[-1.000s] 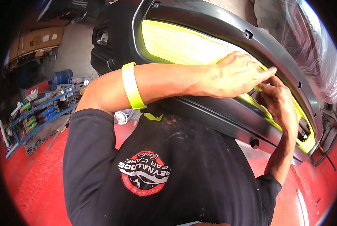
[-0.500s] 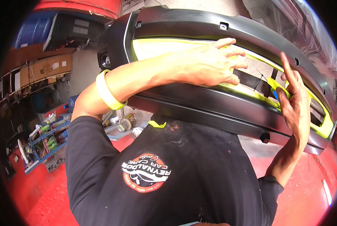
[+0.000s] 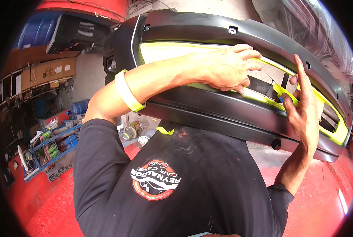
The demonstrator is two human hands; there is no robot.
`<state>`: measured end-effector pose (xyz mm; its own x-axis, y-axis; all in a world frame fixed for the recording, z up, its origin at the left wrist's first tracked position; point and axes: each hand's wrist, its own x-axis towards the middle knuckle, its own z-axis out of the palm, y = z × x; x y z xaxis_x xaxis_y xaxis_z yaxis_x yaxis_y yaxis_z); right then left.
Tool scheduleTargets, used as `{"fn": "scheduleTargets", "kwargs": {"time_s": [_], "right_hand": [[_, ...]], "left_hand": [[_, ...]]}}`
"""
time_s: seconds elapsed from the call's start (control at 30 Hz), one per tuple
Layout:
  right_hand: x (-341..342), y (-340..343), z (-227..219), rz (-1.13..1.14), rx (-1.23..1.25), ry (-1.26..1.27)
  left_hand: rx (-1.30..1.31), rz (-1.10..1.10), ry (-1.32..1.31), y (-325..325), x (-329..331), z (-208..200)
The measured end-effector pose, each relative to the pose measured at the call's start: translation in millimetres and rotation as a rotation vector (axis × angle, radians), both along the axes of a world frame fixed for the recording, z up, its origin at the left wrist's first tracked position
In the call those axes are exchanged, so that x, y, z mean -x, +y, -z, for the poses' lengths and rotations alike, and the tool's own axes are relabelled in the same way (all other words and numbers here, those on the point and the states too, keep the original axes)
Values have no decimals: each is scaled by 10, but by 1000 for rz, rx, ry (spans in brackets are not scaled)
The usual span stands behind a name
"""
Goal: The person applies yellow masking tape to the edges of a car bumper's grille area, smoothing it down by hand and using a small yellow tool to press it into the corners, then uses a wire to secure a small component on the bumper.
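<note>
A large black car bumper [image 3: 231, 108] stretches in front of me, with yellow-green masking tape [image 3: 164, 51] along the edges of its long opening. My left hand [image 3: 233, 67] reaches across that opening, palm down and fingers apart, its fingertips by the taped lower edge. Around my left forearm sits a pale yellow band [image 3: 128, 91]. At the right part of the opening my right hand [image 3: 304, 104] has its thumb against a yellow-green tape piece [image 3: 279, 90] showing some blue; its index finger points up. The rest of that piece is hidden behind the hand.
A scrap of yellow-green tape [image 3: 165, 130] clings to my black shirt. To the left are a blue wire rack [image 3: 54, 148] with bottles, a cardboard box [image 3: 48, 73] and a dark appliance [image 3: 73, 33]. Clear plastic sheeting [image 3: 322, 35] hangs at the far right.
My left arm and hand have shifted a little to the right. My right hand has moved slightly left along the opening, and the tape piece with it.
</note>
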<state>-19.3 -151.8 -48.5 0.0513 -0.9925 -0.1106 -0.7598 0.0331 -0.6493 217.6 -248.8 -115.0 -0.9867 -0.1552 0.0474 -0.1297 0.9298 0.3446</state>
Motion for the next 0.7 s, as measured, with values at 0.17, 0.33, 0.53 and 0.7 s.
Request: {"fn": "scheduleTargets", "kwargs": {"time_s": [0.17,0.33,0.53,0.7], "right_hand": [[23,21,41,-64,29,7],[71,24,34,-68,36,-90],[15,-18,17,-76,256,-105],[167,5,88,7,251,-200]], "left_hand": [[-43,-60,22,-103,-50,-173],[-19,-88,-120,-40,-99,-350],[114,-106,-125,63,-66,-211],[109,-115,-91,61,-84,-175]]}}
